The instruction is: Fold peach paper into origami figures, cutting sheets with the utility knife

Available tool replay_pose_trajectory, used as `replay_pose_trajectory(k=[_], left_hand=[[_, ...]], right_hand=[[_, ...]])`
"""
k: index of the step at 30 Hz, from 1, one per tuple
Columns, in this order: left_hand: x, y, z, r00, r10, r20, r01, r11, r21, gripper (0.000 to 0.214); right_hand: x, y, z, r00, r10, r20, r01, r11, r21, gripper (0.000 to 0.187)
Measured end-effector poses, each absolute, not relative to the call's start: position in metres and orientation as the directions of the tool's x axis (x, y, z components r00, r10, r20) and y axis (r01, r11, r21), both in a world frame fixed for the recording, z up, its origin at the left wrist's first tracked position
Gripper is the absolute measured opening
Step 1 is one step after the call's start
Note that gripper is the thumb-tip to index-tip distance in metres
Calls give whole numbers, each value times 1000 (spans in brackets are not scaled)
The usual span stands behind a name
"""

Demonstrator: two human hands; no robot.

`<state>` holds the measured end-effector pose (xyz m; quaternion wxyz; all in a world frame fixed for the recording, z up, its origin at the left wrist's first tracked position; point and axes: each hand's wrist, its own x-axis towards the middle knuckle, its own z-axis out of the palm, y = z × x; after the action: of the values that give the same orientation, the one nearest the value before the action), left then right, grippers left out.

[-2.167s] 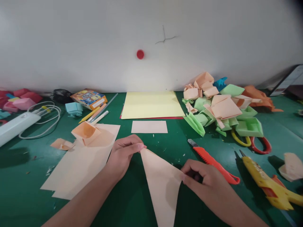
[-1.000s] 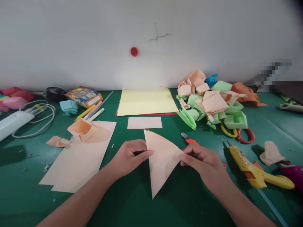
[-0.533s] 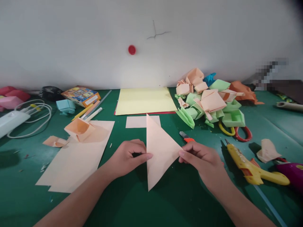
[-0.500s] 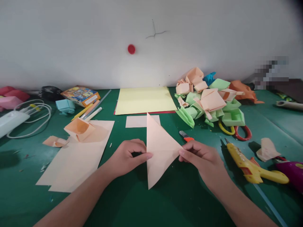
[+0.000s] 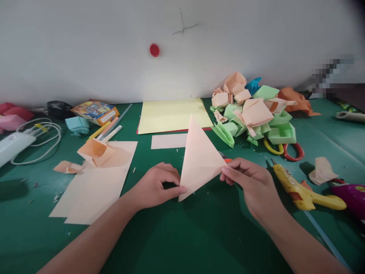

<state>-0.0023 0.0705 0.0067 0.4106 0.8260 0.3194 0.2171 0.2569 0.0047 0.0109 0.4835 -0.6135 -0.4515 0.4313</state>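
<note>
A peach sheet of paper (image 5: pixel 199 160), folded into a triangle, is held up in front of me between both hands. My left hand (image 5: pixel 161 186) pinches its lower left edge, thumb on the near face and fingers behind. At the right corner, my right hand (image 5: pixel 245 175) grips the paper between thumb and fingertips. One tip of the triangle points up and away, over the edge of a pale paper strip (image 5: pixel 168 141). Just behind the right corner lies a cutter knife (image 5: pixel 225 156), partly hidden by the paper and my fingers.
Peach sheets (image 5: pixel 105 186) with a folded paper box (image 5: pixel 96 151) lie left. Yellow paper (image 5: pixel 173 114) is at the back by the wall. Folded paper pieces (image 5: pixel 256 112) pile up right, above scissors (image 5: pixel 293 152) and a yellow glue gun (image 5: pixel 302 190). A white charger (image 5: pixel 17 146) sits far left.
The paper triangle has turned clockwise and moved slightly right and up. My left hand now pinches nearer its lower corner; my right hand has shifted right with it. The view has tilted down slightly.
</note>
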Motion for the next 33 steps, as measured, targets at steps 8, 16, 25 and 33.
replay_pose_trajectory(k=[8, 16, 25, 33], left_hand=[[-3, 69, 9, 725, 682, 97, 304, -443, 844, 25], [-1, 69, 10, 790, 605, 100, 320, -546, 774, 14], [-2, 67, 9, 736, 670, 97, 380, -528, 759, 19], [0, 68, 9, 722, 686, 91, 384, -507, 772, 21]], right_hand=[[257, 5, 10, 248, 955, -165, -15, -167, -986, 20], [260, 6, 10, 266, 947, -179, -106, -156, -982, 20], [261, 8, 11, 238, 952, -191, -175, -152, -973, 22], [259, 8, 15, 187, 957, -221, -337, -149, -930, 24]])
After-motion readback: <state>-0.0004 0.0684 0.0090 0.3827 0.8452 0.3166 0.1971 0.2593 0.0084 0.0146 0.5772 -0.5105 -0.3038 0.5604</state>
